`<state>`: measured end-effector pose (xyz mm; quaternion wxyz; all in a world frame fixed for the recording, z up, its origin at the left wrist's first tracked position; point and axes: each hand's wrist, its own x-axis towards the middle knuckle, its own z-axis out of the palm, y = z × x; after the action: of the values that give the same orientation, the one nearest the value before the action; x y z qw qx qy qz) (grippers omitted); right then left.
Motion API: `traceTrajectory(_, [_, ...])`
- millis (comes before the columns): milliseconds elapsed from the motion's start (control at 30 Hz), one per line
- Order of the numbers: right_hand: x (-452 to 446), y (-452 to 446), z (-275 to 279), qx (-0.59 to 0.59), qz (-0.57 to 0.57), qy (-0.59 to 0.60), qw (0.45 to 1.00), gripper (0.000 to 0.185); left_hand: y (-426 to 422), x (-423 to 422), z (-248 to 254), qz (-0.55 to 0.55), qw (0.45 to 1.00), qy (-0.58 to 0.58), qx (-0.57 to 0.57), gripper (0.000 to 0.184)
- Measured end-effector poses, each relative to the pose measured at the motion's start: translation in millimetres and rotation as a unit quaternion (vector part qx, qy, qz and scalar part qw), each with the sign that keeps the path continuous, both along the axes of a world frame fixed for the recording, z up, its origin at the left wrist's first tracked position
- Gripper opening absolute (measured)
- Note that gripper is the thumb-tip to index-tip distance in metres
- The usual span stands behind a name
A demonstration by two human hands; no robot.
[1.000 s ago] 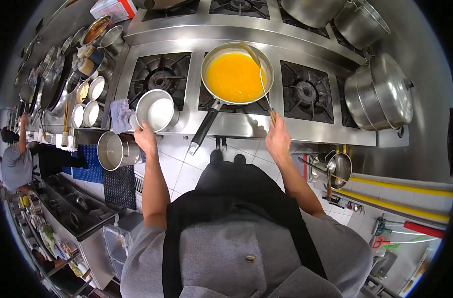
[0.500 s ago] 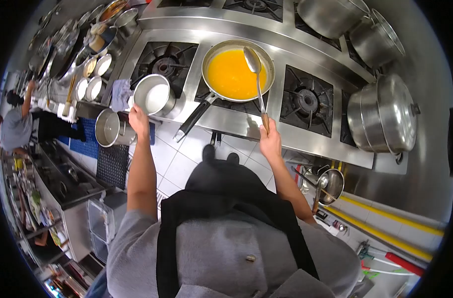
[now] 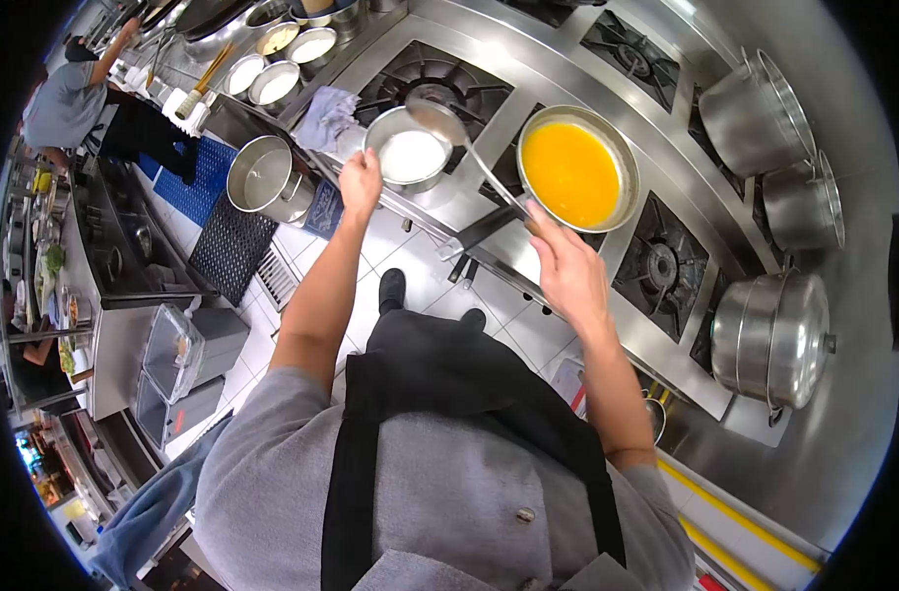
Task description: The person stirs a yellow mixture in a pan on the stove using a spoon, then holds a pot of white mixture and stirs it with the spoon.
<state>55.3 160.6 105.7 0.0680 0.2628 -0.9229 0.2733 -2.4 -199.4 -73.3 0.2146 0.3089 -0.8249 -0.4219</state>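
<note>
My left hand (image 3: 362,181) is closed on the near rim of a small steel pot (image 3: 447,177) with white contents (image 3: 413,156). In my right hand (image 3: 570,266) is the handle of a long metal spoon (image 3: 488,173), its blurred bowl over the far side of the pot. A frying pan (image 3: 624,145) of orange-yellow liquid (image 3: 570,174) sits on the stove right of the pot, its black handle (image 3: 492,227) pointing toward me. A crumpled pale cloth (image 3: 328,119) lies left of the pot.
Large steel pots (image 3: 770,340) stand along the right side. A tall pot (image 3: 269,177) is at the stove's left front. Bowls of white contents (image 3: 274,84) line the back left. Another person (image 3: 67,106) stands far left; bins (image 3: 174,353) sit below.
The view has turned, so the pans appear farther right. The spoon has moved left from over the frying pan to over the small pot. My left hand still holds the pot.
</note>
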Motion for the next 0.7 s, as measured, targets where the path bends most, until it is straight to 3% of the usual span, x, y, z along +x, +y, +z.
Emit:
traceTrajectory(33, [-7,-18,2,0.004,0.002,0.0,1.0,0.04,0,0,-1,-0.002,1.0,0.0,-0.003,0.047])
traceTrajectory(100, [-23,-49,3,0.234,0.029,0.013,0.972,0.056,4,2,11,-0.01,1.0,-0.006,0.01,0.042])
traceTrajectory(200, [-39,-89,0,0.321,0.026,0.004,0.947,0.061,4,7,35,-0.052,0.998,-0.028,0.002,0.034])
traceTrajectory(267, [-42,-106,6,0.348,0.008,-0.053,0.936,0.055,1,7,34,-0.06,0.998,-0.02,-0.013,0.034])
traceTrajectory(367, [-53,-120,7,0.239,-0.033,-0.242,0.94,0.045,-13,1,36,-0.082,0.996,-0.001,-0.028,0.034])
traceTrajectory(500, [-56,-128,-9,0.126,-0.052,-0.316,0.939,0.043,-26,-8,20,-0.107,0.993,0.02,-0.047,0.031])
traceTrajectory(567, [-56,-141,2,-0.057,-0.195,-0.574,0.793,0.045,-30,-8,15,-0.107,0.993,0.014,-0.045,0.031])
traceTrajectory(600, [-56,-141,-1,-0.058,-0.196,-0.572,0.794,0.045,-32,-8,14,-0.106,0.993,0.006,-0.047,0.031])
traceTrajectory(667, [-55,-136,-19,-0.247,-0.216,-0.676,0.66,0.04,-37,-5,14,-0.115,0.992,-0.005,-0.044,0.033])
traceTrajectory(700, [-55,-131,-32,-0.249,-0.216,-0.674,0.661,0.04,-37,-3,17,-0.121,0.992,-0.018,-0.04,0.035])
